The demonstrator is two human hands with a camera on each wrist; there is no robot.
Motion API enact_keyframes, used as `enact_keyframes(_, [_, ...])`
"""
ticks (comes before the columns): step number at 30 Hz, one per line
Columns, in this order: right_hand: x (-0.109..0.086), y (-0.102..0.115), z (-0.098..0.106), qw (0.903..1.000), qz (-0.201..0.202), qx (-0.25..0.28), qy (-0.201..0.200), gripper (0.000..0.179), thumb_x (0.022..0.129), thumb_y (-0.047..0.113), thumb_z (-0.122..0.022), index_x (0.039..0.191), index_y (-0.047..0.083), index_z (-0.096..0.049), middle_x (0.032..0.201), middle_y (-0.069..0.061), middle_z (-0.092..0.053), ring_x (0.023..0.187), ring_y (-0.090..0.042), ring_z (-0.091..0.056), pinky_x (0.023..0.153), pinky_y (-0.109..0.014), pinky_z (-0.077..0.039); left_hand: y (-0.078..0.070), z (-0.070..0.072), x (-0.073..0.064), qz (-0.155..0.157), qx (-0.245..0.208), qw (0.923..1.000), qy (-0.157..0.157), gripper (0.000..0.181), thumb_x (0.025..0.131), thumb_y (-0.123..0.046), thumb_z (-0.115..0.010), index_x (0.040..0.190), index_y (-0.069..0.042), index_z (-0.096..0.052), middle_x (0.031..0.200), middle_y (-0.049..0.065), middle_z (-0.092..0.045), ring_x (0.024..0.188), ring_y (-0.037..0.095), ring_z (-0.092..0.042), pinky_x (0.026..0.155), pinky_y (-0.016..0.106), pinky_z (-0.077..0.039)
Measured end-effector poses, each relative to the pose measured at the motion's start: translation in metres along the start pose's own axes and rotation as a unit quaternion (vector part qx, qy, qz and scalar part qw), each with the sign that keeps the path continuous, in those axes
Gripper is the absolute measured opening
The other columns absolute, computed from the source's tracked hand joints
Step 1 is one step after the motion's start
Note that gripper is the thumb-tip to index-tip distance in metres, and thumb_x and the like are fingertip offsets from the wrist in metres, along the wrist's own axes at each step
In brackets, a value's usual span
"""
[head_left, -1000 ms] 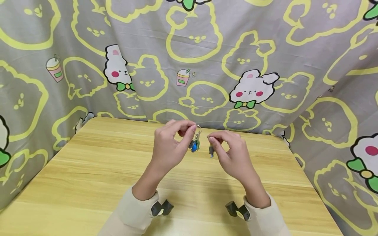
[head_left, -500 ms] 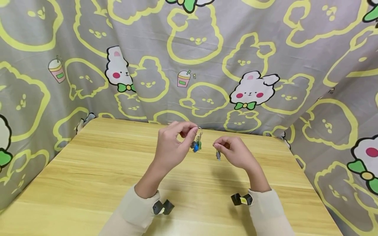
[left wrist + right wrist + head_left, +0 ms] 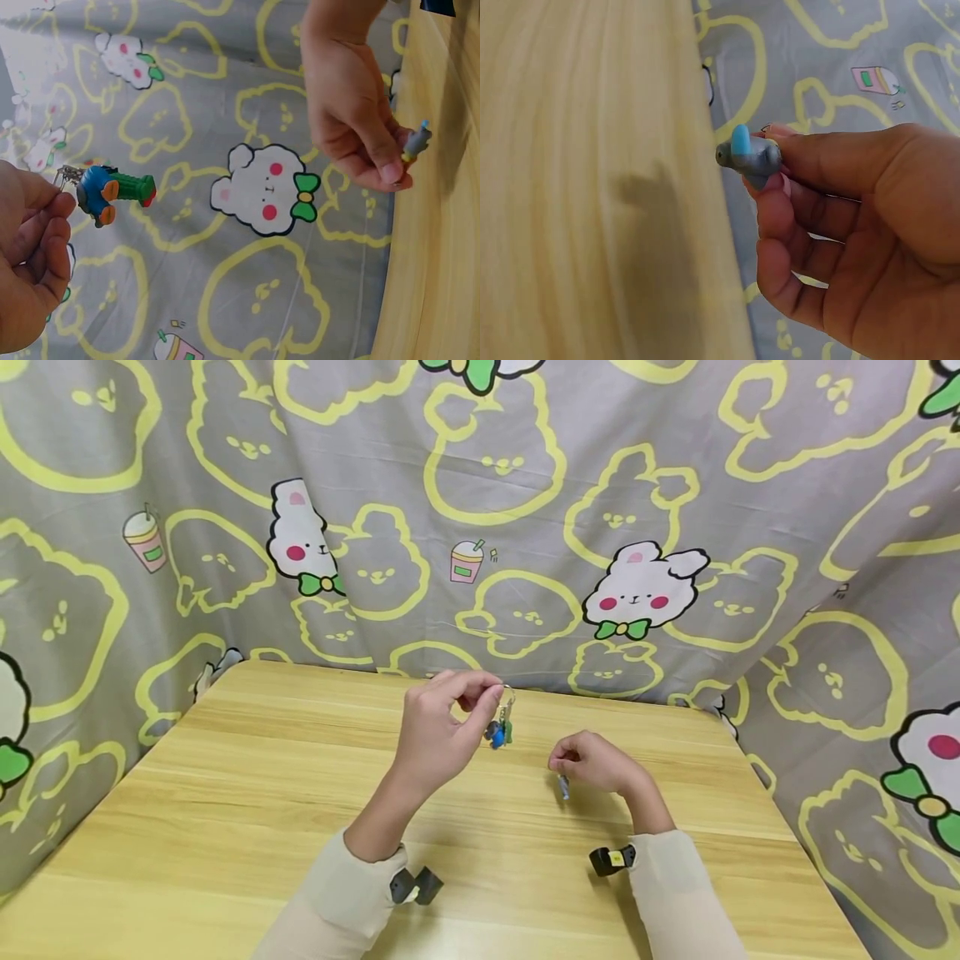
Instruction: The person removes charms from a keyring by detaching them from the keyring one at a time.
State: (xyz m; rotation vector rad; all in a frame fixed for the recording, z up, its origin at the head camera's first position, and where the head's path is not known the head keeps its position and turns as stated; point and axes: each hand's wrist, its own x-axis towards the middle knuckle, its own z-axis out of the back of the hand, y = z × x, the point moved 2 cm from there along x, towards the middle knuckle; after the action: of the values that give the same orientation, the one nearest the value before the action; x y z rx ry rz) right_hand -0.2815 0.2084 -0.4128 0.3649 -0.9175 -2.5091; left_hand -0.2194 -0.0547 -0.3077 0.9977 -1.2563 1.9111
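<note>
My left hand [image 3: 438, 735] pinches a metal key ring [image 3: 512, 693] between thumb and index finger, held up over the back of the table. From it hang a blue charm with orange parts [image 3: 96, 193] and a green ribbed charm with a red end [image 3: 135, 188]. To the right and lower, my right hand [image 3: 596, 764] pinches a small grey figure charm [image 3: 754, 156] by its top. A light blue piece sticks out of this charm in the right wrist view, and some yellow shows on it in the left wrist view. The two hands are apart.
Both hands are above a wooden table [image 3: 300, 793]. A grey curtain [image 3: 405, 468] with yellow outlines and white rabbits hangs behind it and at both sides. Black wrist cameras sit on the left sleeve [image 3: 330, 893] and the right sleeve [image 3: 675, 885].
My right hand has moved away from the key ring, rightward and down toward the table, carrying the grey figure charm. My left hand has stayed nearly in place with the key ring.
</note>
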Motion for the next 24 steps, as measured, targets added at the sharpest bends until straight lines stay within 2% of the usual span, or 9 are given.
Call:
enact_keyframes(9, [0.001,-0.011,-0.008,0.9993,-0.021,-0.029,0.009,0.016,0.102,0.007,-0.062,0.090,0.006,-0.073,0.078,-0.001,-0.065,0.068,-0.015,-0.048,0.062,-0.029,-0.040,0.000,-0.001,0.000,-0.002,0.000,1.0000,0.002,0.008,0.095,-0.010,-0.073,0.093,-0.004,-0.077,0.072,-0.002,-0.067,0.071,0.011,-0.057,0.066,0.026,-0.049])
enact_keyframes(18, [0.003,-0.015,-0.009,0.9981,-0.017,-0.058,-0.010,0.012,0.101,0.004,-0.063,0.093,0.006,-0.070,0.083,-0.001,-0.065,0.073,-0.015,-0.054,0.068,-0.032,-0.047,-0.001,-0.001,0.000,0.011,0.001,0.9998,0.016,0.007,0.095,-0.010,-0.073,0.093,-0.004,-0.077,0.071,-0.002,-0.067,0.072,0.011,-0.056,0.066,0.026,-0.049])
enact_keyframes(24, [0.001,-0.006,-0.005,0.9970,-0.026,-0.071,-0.020,0.009,0.102,0.008,-0.062,0.099,0.006,-0.070,0.085,-0.001,-0.066,0.075,-0.015,-0.057,0.069,-0.033,-0.049,-0.001,0.000,-0.001,0.016,0.004,0.9996,0.023,0.006,0.095,-0.008,-0.074,0.094,-0.003,-0.077,0.072,-0.002,-0.067,0.072,0.012,-0.057,0.066,0.027,-0.050])
